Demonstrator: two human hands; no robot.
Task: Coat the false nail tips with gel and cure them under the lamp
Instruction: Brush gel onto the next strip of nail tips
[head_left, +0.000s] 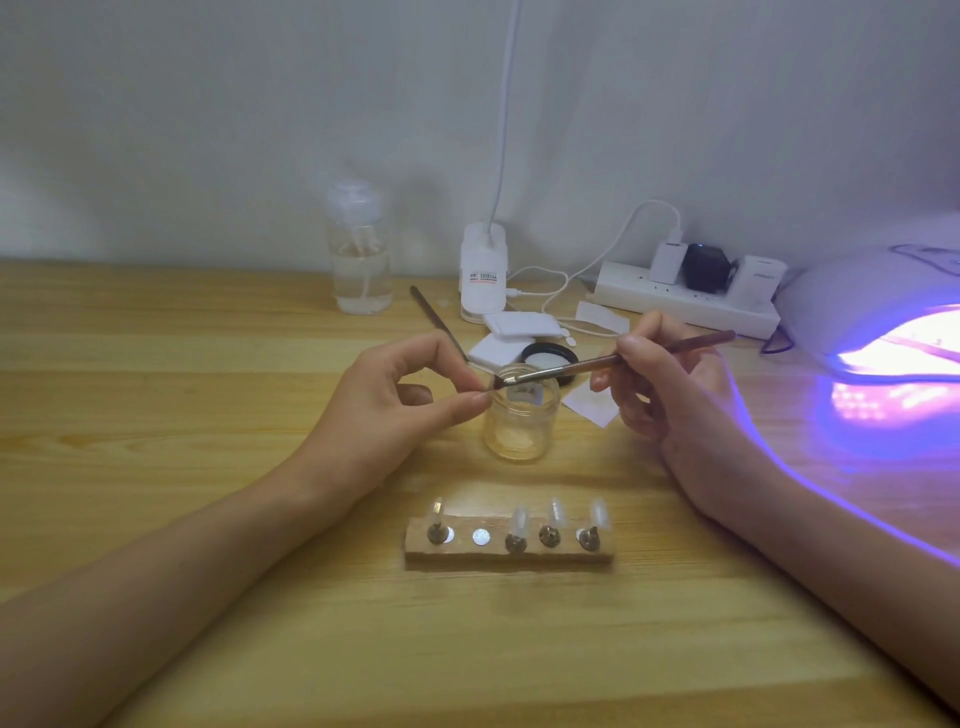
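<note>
My left hand (402, 392) pinches a small nail tip on its stand between thumb and forefinger, just above the open glass gel jar (521, 423); the tip itself is mostly hidden by the fingers. My right hand (660, 382) holds a brown gel brush (618, 359) like a pen, its bristles touching the pinched tip. A wooden holder block (509, 545) lies nearer me with several clear nail tips (519, 522) standing on metal pegs and one bare magnet spot (481, 537). The white curing lamp (878, 317) glows purple at the right.
Behind the jar lie its black lid (550, 355), white cotton pads (522, 325) and a second metal tool (436, 319). A clear pump bottle (360, 249), a clip lamp base (483, 270) and a power strip (685, 296) with cables line the wall. Paper scraps (592, 408) lie right of the jar.
</note>
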